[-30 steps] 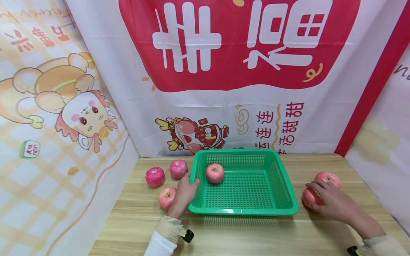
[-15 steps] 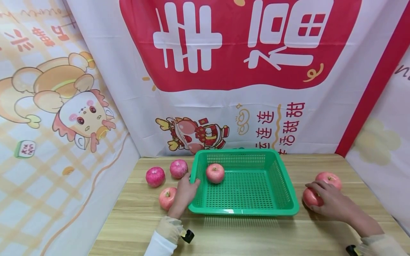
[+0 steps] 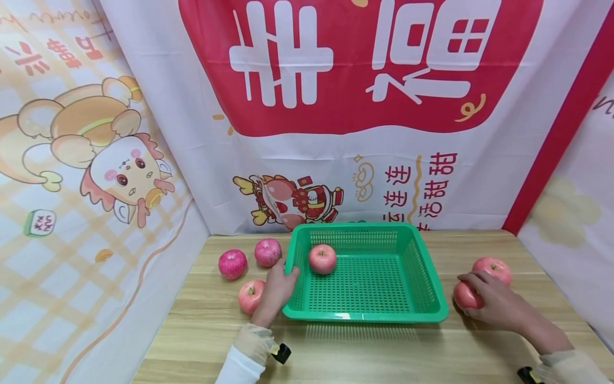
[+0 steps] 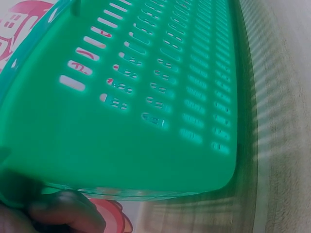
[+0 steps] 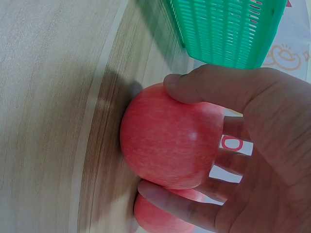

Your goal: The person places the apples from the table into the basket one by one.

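A green plastic basket (image 3: 364,317) stands mid-table with one red apple (image 3: 322,260) inside, toward its left end. My left hand (image 3: 280,288) grips the basket's left rim; the left wrist view shows its fingers (image 4: 68,208) curled at that edge. To the right of the basket, my right hand (image 3: 501,304) holds a red apple (image 5: 170,138) on the table, thumb on one side and fingers round the other. Another red apple (image 3: 492,270) lies just behind it. Beside my left forearm sits a further apple (image 3: 251,297).
Two darker pink, round fruits (image 3: 232,264) rest at the table's back left. The wooden table (image 3: 364,357) meets a printed cloth (image 3: 336,149) at the back, and more printed cloth (image 3: 96,240) hangs along the left side.
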Action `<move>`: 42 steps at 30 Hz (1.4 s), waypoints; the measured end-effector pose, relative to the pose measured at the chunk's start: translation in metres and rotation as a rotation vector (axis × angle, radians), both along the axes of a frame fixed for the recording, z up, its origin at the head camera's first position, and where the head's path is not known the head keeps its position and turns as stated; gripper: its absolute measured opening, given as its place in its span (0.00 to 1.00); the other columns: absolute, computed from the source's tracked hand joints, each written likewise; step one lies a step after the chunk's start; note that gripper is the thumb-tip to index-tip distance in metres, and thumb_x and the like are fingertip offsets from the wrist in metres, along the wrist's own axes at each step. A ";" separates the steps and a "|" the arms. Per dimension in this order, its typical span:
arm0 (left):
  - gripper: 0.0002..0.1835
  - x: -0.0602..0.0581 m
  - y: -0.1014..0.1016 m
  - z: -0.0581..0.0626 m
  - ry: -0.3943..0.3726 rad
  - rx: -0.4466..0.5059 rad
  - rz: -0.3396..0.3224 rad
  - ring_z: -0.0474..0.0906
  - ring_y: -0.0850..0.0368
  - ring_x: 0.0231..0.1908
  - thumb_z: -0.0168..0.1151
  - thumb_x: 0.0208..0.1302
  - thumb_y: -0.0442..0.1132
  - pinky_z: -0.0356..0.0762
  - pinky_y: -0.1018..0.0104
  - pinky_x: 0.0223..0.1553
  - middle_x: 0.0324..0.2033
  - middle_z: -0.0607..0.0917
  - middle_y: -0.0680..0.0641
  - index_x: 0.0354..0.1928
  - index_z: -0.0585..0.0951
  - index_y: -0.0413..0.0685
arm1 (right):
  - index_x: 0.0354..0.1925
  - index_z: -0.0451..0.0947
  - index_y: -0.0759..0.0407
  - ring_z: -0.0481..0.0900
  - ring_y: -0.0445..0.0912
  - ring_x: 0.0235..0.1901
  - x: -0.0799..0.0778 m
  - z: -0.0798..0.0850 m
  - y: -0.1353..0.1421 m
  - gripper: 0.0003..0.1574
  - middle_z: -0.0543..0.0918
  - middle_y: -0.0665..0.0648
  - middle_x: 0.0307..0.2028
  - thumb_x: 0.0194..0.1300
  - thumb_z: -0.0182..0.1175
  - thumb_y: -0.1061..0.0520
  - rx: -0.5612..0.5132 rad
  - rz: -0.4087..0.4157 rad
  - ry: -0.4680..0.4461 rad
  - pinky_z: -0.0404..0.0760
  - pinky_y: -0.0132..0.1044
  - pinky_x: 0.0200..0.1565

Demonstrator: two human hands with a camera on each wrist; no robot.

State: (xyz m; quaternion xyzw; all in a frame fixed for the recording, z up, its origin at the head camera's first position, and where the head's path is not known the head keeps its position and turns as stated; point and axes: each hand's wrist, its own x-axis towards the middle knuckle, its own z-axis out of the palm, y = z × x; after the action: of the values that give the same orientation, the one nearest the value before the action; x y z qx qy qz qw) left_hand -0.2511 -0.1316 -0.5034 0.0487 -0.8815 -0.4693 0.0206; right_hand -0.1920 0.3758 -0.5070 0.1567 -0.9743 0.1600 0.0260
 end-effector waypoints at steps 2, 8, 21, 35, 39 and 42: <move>0.22 0.000 0.000 0.000 0.002 0.000 -0.001 0.83 0.49 0.46 0.58 0.77 0.41 0.85 0.48 0.50 0.51 0.87 0.37 0.66 0.77 0.36 | 0.61 0.78 0.65 0.82 0.65 0.51 0.000 0.000 0.000 0.46 0.78 0.72 0.59 0.48 0.84 0.51 0.001 0.002 0.005 0.85 0.68 0.45; 0.23 0.001 0.001 0.002 -0.016 0.007 -0.001 0.84 0.48 0.48 0.57 0.78 0.41 0.85 0.47 0.52 0.53 0.86 0.36 0.68 0.76 0.36 | 0.61 0.79 0.65 0.82 0.63 0.51 0.000 0.001 0.000 0.46 0.79 0.71 0.58 0.48 0.85 0.49 0.012 0.019 0.019 0.86 0.66 0.45; 0.23 0.001 0.003 0.002 -0.012 0.012 -0.003 0.84 0.48 0.50 0.57 0.78 0.40 0.85 0.46 0.53 0.54 0.86 0.36 0.69 0.76 0.36 | 0.60 0.79 0.65 0.82 0.62 0.50 0.000 0.000 0.002 0.45 0.80 0.70 0.57 0.47 0.85 0.49 0.005 0.023 0.027 0.86 0.67 0.45; 0.25 0.002 0.003 0.003 0.007 0.015 -0.009 0.84 0.46 0.51 0.58 0.78 0.40 0.84 0.44 0.55 0.56 0.86 0.34 0.70 0.75 0.35 | 0.59 0.80 0.64 0.82 0.62 0.50 0.000 0.003 0.000 0.44 0.81 0.69 0.57 0.47 0.85 0.50 0.007 0.032 0.055 0.86 0.67 0.46; 0.25 0.003 0.002 0.003 0.005 0.015 -0.006 0.84 0.46 0.52 0.58 0.78 0.40 0.84 0.44 0.55 0.57 0.86 0.34 0.71 0.75 0.35 | 0.60 0.80 0.63 0.81 0.63 0.52 0.001 0.006 -0.001 0.45 0.80 0.69 0.58 0.47 0.85 0.49 0.007 0.022 0.042 0.86 0.67 0.44; 0.26 0.003 0.002 0.003 -0.002 0.016 -0.008 0.84 0.46 0.53 0.57 0.78 0.40 0.84 0.43 0.57 0.59 0.85 0.34 0.72 0.74 0.36 | 0.62 0.79 0.63 0.79 0.64 0.54 0.001 0.009 -0.002 0.46 0.80 0.69 0.59 0.47 0.85 0.49 0.014 0.015 0.027 0.86 0.67 0.43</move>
State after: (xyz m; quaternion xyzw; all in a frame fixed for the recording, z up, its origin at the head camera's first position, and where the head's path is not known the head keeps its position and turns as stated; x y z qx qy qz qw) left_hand -0.2482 -0.1296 -0.5003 0.0456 -0.8779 -0.4763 0.0174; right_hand -0.1906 0.3736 -0.4978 0.1665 -0.9737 0.1514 0.0369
